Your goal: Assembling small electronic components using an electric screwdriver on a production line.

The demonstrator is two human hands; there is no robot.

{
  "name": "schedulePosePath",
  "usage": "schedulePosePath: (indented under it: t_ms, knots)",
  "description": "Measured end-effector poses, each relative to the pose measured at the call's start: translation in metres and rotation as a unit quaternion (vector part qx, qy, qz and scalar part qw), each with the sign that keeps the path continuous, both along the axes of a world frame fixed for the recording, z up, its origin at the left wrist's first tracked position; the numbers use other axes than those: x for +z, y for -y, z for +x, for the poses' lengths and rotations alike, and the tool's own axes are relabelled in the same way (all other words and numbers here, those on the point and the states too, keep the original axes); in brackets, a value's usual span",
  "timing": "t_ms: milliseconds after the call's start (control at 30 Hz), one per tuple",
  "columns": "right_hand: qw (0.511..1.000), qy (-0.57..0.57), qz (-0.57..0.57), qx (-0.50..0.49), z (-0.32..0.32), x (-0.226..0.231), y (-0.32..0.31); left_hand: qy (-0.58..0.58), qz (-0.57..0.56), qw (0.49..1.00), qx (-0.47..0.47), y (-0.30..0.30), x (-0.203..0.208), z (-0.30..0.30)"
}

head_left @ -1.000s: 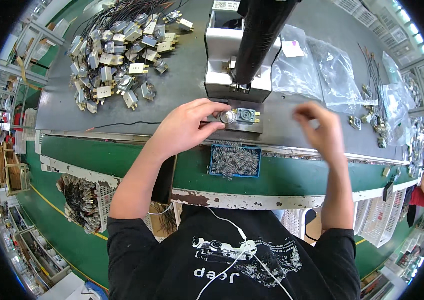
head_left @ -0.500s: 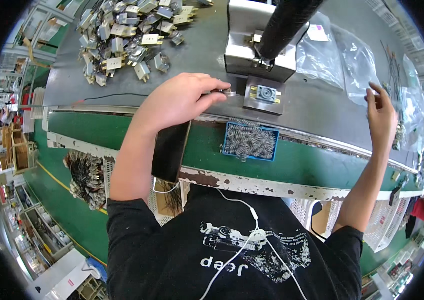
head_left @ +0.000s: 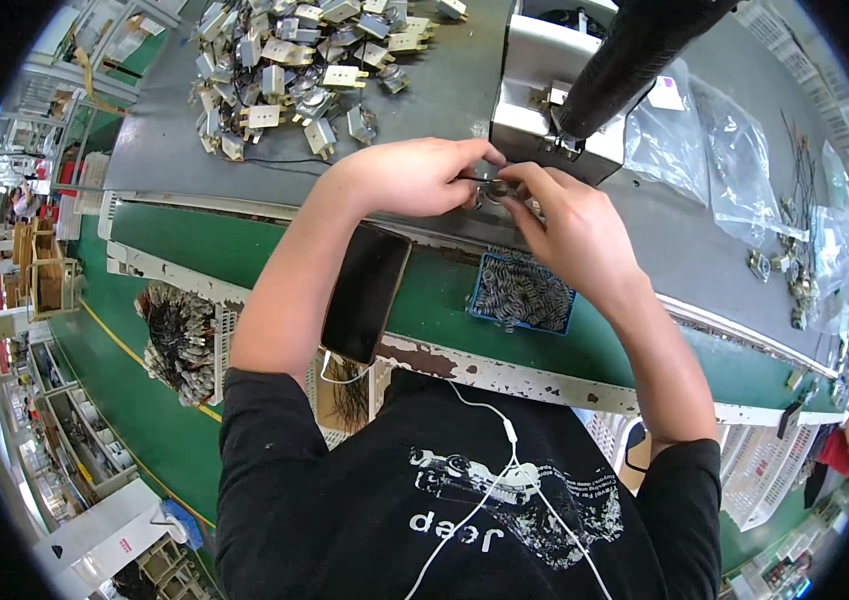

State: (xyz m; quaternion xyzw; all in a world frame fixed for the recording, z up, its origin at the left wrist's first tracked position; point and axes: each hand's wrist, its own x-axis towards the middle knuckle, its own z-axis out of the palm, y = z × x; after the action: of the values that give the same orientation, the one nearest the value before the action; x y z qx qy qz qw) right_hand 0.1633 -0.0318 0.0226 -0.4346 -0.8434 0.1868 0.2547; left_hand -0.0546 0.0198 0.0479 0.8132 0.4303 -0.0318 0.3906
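Both hands at a single part, in front of a bench machine. The right hand, which half a second earlier stood spread and unladen well off to the right, near the bags, has come in to meet the left hand. The left hand has its thumb and fingers drawn together on the left side of a small metal part; the right thumb and forefinger pinch the same part from the right. What was held one-handed is thus now held between two, a change that suggests close handling or adjustment of the part rather than carrying. Its exact form is largely masked by the fingertips.

The part lies just on the near side of the machine, whose thick black cylinder slants across the far side. The metal block with a grey connector, visible earlier, is now covered by the right hand; whether the part touches it cannot be told. Nearer the person, a blue tray of coiled springs sits untouched, with a dark phone-like slab to its left. A heap of metal-cased parts occupies the far left, and clear plastic bags the right.
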Motion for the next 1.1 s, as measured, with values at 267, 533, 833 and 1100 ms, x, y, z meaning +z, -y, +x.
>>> schedulePosePath:
  t_ms: [267,533,833,1100]
  knots:
    - [0.999,-0.022,-0.032,-0.016,-0.01,-0.005,-0.011,-0.02,0.056,0.998,0.011,0.006,0.001,0.002]
    - [0.932,-0.322,-0.001,-0.167,0.147,0.041,0.005,0.158,0.611,0.773,0.067,0.072,0.051,-0.003]
    - [0.775,-0.524,0.07,-0.347,0.458,-0.038,0.082,0.286,0.604,0.737,0.099,0.083,0.026,0.009]
    - [0.68,-0.5,0.133,-0.52,0.467,-0.051,0.065,0.235,0.544,0.802,0.073,0.074,0.014,0.017]
